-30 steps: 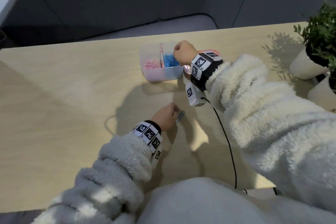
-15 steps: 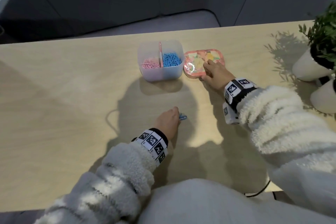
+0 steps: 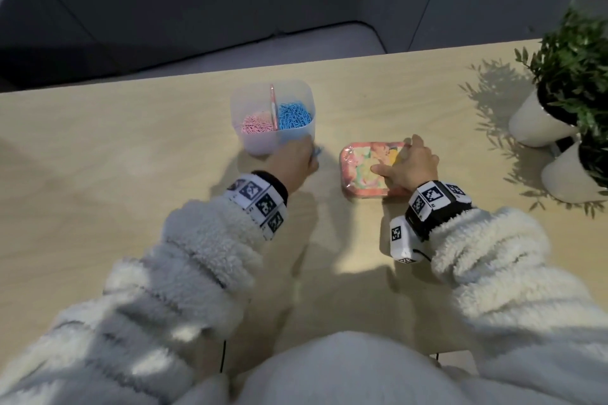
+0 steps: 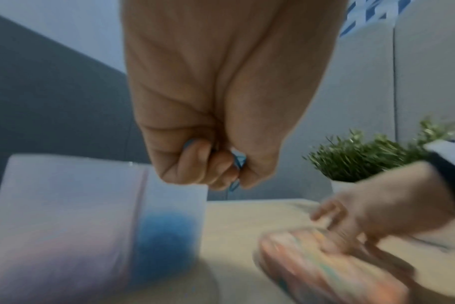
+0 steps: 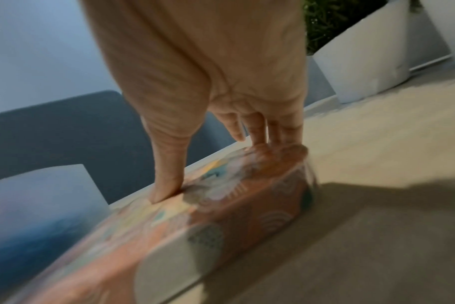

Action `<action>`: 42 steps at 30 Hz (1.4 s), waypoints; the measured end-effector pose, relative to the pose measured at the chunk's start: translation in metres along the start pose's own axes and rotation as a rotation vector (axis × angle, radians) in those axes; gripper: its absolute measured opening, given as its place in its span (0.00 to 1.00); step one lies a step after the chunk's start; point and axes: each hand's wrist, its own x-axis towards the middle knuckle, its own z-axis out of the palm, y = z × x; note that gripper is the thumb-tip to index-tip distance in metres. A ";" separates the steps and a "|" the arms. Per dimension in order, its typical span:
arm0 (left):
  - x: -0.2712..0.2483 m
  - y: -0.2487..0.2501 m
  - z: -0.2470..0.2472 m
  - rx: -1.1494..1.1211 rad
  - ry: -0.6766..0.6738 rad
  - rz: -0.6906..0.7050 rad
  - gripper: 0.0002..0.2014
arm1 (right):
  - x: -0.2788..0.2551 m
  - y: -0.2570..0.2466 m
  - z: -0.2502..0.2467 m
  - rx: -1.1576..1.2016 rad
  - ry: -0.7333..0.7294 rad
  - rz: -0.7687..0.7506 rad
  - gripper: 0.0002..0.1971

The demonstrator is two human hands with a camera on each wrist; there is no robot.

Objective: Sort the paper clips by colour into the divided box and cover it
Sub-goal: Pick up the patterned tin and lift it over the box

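The translucent divided box [image 3: 263, 145] stands at the back of the table, pink paper clips [image 3: 258, 124] in its left half and blue paper clips [image 3: 293, 115] in its right half. My left hand [image 3: 301, 159] hovers at the box's front right corner; in the left wrist view its curled fingers [image 4: 192, 164] grip a few blue clips [image 4: 239, 162]. Right of the box, my right hand [image 3: 406, 166] grips the pink patterned lid [image 3: 362, 174], thumb on top and fingers over its far edge. In the right wrist view the lid [image 5: 221, 207] looks tilted off the table.
Two white pots with green plants [image 3: 539, 125] [image 3: 572, 181] stand at the table's right edge. A dark seat [image 3: 296, 39] lies beyond the far edge. The wooden table [image 3: 131, 191] stretches bare to the left.
My left hand picked the blue clips off the table and rose to the box's front corner. My right hand left the box, took the lid and drew it nearer.
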 end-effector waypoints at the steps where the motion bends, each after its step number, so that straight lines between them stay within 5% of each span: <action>1: 0.009 0.001 -0.011 -0.016 0.092 0.003 0.04 | 0.001 0.001 0.000 0.009 -0.009 -0.002 0.45; 4: 0.039 -0.003 -0.030 0.017 0.253 -0.105 0.11 | -0.001 0.004 0.000 0.016 -0.021 -0.020 0.47; 8: 0.061 -0.011 -0.033 -0.054 0.152 -0.322 0.14 | -0.007 0.007 0.004 0.008 -0.022 -0.060 0.48; 12: 0.058 -0.015 -0.033 -0.143 0.240 -0.269 0.09 | -0.010 0.010 0.005 0.012 -0.028 -0.086 0.47; 16: 0.045 -0.036 -0.040 -0.294 0.462 -0.208 0.16 | -0.014 0.009 0.003 0.023 -0.038 -0.082 0.47; 18: 0.035 -0.052 -0.038 -0.161 0.549 -0.241 0.17 | -0.016 0.009 0.003 0.040 -0.025 -0.088 0.47; 22: 0.015 -0.086 -0.022 -0.047 0.437 -0.505 0.19 | -0.026 0.011 0.002 0.107 0.016 -0.130 0.48; 27: -0.009 -0.084 -0.013 -0.449 0.334 -0.423 0.17 | -0.039 0.021 -0.007 0.247 0.000 -0.067 0.55; 31: -0.040 -0.074 0.001 -0.409 0.343 -0.316 0.16 | -0.045 0.028 -0.016 0.394 -0.060 -0.089 0.30; 35: -0.067 -0.063 0.011 -0.401 0.311 -0.262 0.20 | -0.065 0.007 -0.035 0.543 0.196 -0.314 0.15; 42: -0.087 -0.064 0.024 -0.462 0.285 -0.223 0.22 | -0.101 -0.050 -0.060 0.661 0.335 -0.574 0.17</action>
